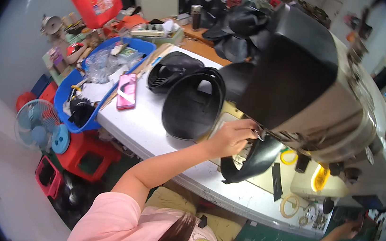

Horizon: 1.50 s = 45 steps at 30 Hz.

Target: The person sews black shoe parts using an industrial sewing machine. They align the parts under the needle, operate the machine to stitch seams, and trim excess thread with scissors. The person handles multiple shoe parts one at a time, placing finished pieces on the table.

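1. Long white surface (141, 131), spread diagonally below the machine.
2. Sewing machine (294, 70) with dark box-shaped head and shiny metal body, over the right part of the surface.
3. Blue plastic container (145, 46) just beyond the surface's left end, heaped with clear plastic bags (99, 64).
4. Nested black, curved, leather-like pieces (193, 108), open side up, left of the machine on the surface.
5. Single glossy black curved piece (260, 161) directly beneath the machine head, just beside the left hand.
6. Left hand (231, 137) at the machine head's lower edge, fingers drawn together at a small metal part; impossible to tell whether gripping it. Right hand (348, 229) well apart, past the surface's right end; too small to tell how far open or whether holding anything.
7. Pink rectangular phone (123, 100) near the container.
8. Flat black strip (277, 182), right of the single piece.
9. Pale round ring (282, 207) near the front edge.
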{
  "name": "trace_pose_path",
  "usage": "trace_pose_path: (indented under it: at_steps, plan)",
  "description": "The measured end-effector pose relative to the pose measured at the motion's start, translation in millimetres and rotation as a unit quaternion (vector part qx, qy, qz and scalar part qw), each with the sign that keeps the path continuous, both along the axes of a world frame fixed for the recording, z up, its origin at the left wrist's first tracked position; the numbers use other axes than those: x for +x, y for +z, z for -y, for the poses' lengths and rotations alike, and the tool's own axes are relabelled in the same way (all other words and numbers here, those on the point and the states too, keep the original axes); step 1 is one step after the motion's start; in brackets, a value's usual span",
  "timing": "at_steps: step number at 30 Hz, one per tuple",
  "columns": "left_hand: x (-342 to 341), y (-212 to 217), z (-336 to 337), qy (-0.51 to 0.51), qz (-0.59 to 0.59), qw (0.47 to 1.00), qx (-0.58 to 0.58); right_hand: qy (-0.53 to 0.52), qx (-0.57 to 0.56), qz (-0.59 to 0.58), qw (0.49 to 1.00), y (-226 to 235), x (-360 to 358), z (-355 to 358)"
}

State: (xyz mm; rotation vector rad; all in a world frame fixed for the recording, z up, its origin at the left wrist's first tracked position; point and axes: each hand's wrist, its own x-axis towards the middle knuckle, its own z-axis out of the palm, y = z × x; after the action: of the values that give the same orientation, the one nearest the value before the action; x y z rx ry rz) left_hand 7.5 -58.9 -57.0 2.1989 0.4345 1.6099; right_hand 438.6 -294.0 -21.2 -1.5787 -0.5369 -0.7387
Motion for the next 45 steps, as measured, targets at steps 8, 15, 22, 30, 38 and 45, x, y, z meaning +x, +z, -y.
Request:
trace_pose_path:
  at_steps: [8, 15, 22, 30, 38, 45]
  plan:
    - [-10.7, 5.7, 11.5, 0.041, -0.051, 0.993, 0.101, 0.134, -0.203, -0.075, 0.967, -20.9, -119.3, 5.6]
    - [-82.1, -3.8, 73.9, -0.04, -0.01, 0.942, -0.333, 0.436, -0.253, 0.059, 0.862, -65.0, -231.7, -52.9]
    - [-105.3, -54.5, 62.8, -0.102, 0.107, 0.746, -0.649, 0.55, -0.295, 0.111, 0.773, -50.7, -329.9, -95.4]
    - [-94.3, -58.1, 60.7, -0.15, 0.112, 0.703, -0.686, 0.521, -0.32, 0.17, 0.773, -51.9, -340.9, -119.7]
    - [-91.9, -66.2, 56.7, -0.098, 0.148, 0.743, -0.646, 0.49, -0.251, 0.182, 0.815, -61.9, -337.7, -126.8]
    - [-109.1, -33.9, 24.9, -0.085, -0.082, 0.762, -0.636, 0.623, -0.315, -0.332, 0.634, -79.3, -316.3, -121.5]
